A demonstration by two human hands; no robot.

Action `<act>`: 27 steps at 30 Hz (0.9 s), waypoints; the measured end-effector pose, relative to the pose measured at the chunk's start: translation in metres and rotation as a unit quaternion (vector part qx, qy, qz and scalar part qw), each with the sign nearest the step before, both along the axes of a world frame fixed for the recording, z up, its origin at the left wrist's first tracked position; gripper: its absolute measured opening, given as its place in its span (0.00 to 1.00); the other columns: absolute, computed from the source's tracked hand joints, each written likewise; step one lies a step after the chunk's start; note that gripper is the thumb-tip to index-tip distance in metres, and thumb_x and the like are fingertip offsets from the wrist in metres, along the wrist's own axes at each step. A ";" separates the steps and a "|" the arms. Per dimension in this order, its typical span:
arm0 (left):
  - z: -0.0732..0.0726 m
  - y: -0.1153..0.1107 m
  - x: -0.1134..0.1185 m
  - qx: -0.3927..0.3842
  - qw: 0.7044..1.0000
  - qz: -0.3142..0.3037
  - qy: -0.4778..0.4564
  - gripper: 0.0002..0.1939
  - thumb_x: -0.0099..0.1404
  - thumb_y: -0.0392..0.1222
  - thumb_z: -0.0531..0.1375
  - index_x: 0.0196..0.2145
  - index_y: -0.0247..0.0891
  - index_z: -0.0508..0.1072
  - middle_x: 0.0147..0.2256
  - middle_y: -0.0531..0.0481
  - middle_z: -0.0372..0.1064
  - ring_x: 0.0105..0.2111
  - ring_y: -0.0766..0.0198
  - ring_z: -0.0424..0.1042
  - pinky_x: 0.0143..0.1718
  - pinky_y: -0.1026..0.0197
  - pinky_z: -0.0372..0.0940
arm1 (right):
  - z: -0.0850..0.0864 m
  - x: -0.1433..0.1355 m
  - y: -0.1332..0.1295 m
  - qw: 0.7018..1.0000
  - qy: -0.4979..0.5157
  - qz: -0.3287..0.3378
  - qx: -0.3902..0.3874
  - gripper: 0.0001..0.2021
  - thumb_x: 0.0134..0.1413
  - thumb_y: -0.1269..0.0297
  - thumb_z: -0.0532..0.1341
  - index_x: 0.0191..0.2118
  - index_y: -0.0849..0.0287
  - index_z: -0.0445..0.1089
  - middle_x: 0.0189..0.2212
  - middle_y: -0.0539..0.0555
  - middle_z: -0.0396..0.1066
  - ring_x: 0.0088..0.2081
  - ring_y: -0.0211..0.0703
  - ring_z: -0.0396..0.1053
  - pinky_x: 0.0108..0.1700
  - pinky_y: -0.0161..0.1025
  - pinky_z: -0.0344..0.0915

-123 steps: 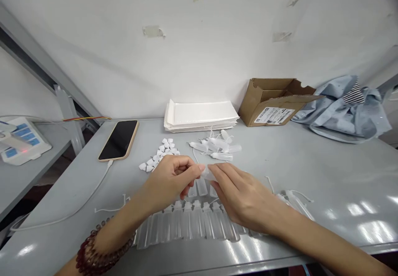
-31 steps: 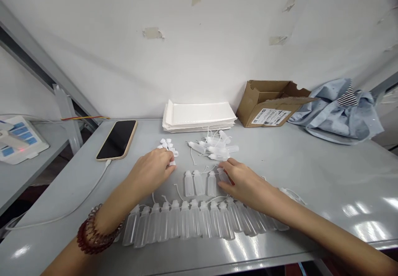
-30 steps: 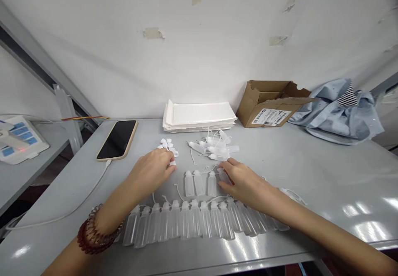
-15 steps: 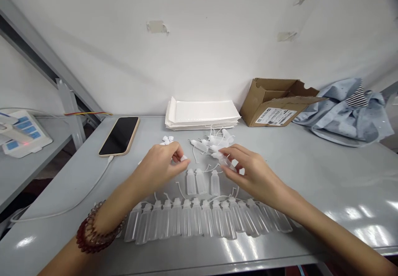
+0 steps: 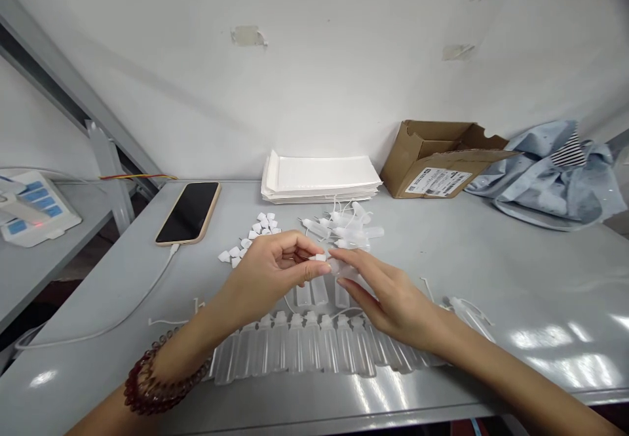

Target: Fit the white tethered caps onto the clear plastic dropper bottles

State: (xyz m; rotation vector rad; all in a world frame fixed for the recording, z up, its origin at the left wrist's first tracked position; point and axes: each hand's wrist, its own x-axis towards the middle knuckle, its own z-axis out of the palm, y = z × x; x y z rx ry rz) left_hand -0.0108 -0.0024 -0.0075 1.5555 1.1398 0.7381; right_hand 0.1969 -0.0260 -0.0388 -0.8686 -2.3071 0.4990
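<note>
My left hand [image 5: 280, 262] pinches a small white cap [image 5: 320, 258] between thumb and fingers. Facing it, my right hand [image 5: 388, 285] holds a clear plastic bottle [image 5: 344, 269] on its side, its neck end close to the cap; whether they touch is hidden by the fingers. Loose white caps [image 5: 265, 223] lie behind my left hand. A pile of small bottles [image 5: 354, 223] with thin tips lies beyond my right hand. Several clear bottles [image 5: 297, 347] stretch in a row near the front edge, partly behind my forearms, with a few more just below my hands.
A phone [image 5: 189, 213] with a white cable lies at the left. At the back are a stack of white sheets [image 5: 322, 175] and an open cardboard box [image 5: 442, 160]. Blue cloth [image 5: 545, 180] is at the right, and a power strip [image 5: 37, 206] at the far left.
Both hands have come together in the middle. The cap in my left hand has moved right, and the bottle in my right hand has swung towards it. More loose caps are now uncovered.
</note>
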 end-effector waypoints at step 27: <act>-0.001 -0.005 0.000 0.047 0.986 -0.072 0.145 0.22 0.68 0.50 0.52 0.20 0.37 0.66 0.17 0.57 0.63 0.16 0.72 0.62 0.18 0.69 0.56 | 0.012 -0.010 -0.015 0.958 0.091 -0.030 -0.270 0.12 0.64 0.69 0.48 0.52 0.54 0.46 0.35 0.53 0.67 0.31 0.39 0.62 0.31 0.38 0.60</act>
